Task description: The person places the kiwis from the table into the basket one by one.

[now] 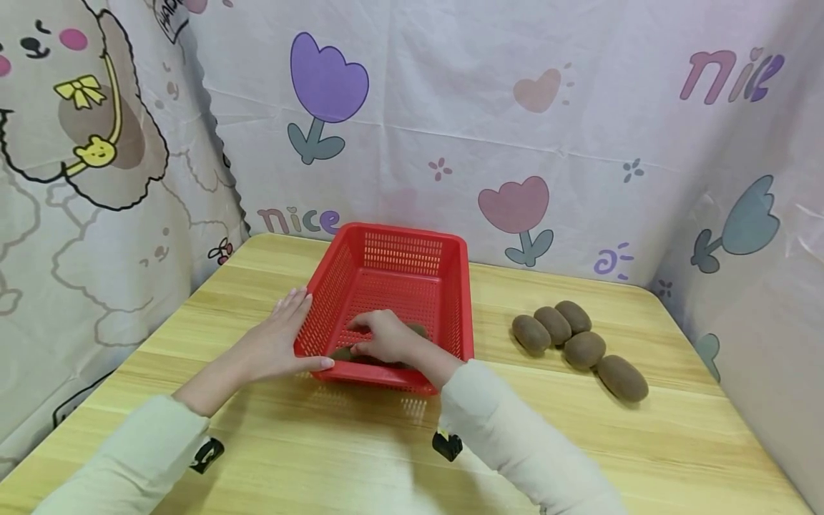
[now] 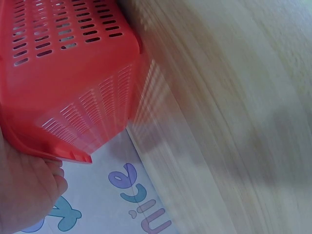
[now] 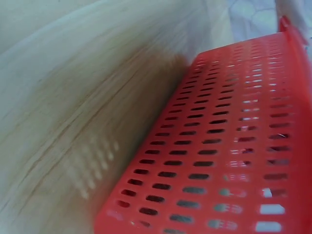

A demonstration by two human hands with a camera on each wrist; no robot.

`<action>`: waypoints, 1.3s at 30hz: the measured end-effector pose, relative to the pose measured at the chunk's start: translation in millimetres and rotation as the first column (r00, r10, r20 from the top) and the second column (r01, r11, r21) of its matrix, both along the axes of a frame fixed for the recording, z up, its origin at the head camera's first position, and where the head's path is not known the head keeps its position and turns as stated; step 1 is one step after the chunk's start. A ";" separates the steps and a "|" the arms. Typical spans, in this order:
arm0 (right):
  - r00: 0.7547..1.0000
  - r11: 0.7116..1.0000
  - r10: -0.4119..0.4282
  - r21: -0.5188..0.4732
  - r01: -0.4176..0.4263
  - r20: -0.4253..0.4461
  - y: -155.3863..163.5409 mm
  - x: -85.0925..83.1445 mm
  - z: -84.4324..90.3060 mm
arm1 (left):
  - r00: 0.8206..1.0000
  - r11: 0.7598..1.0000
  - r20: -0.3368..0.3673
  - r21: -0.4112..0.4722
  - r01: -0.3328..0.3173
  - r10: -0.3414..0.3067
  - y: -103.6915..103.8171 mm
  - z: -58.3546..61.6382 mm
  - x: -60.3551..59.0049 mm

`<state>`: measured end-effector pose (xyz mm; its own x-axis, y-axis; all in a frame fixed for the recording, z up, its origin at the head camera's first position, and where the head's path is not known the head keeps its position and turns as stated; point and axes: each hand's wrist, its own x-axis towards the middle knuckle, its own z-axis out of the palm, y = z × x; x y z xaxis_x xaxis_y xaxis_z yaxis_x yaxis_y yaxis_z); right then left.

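Note:
A red plastic basket (image 1: 402, 291) with slotted walls stands on the table, tilting slightly toward me in the head view. My left hand (image 1: 278, 347) rests at its near left corner, fingers straight along the left wall and thumb lying on the front rim. Over that rim reaches my right hand (image 1: 384, 337), down inside the basket with bent fingers, close over brown kiwis. One kiwi (image 1: 342, 354) shows by the thumb and another kiwi (image 1: 418, 330) behind the hand; the front wall partly hides them. I cannot tell whether the right fingers hold one.
Several loose kiwis (image 1: 582, 350) lie grouped on the wooden table (image 1: 270, 443) to the right of the basket. A printed cloth (image 1: 418, 107) hangs behind the table and along both sides. The right wrist view shows the basket's slotted outer wall (image 3: 204, 141).

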<state>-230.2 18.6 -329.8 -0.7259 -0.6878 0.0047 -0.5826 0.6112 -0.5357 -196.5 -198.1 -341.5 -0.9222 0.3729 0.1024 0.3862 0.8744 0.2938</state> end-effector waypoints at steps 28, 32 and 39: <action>0.922 0.888 -0.333 -0.396 0.235 -0.199 94.4 23.1 18.8 | 1.000 1.000 -0.006 0.006 0.005 -0.005 0.7 0.5 -1.1; 0.901 0.854 -0.398 -0.430 0.294 -0.173 107.7 22.2 13.1 | 1.000 1.000 -0.006 0.006 0.003 -0.003 0.3 -0.3 -0.9; 0.836 0.773 -0.519 -0.516 0.369 -0.179 130.3 19.5 2.3 | 1.000 1.000 -0.007 0.007 0.002 -0.002 -0.1 -0.9 0.7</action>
<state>-210.7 148.9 -327.4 -0.8587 -0.1529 0.4891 -0.4789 0.5792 -0.6597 -195.9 -198.2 -342.4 -0.9208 0.3738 0.1114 0.3898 0.8715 0.2976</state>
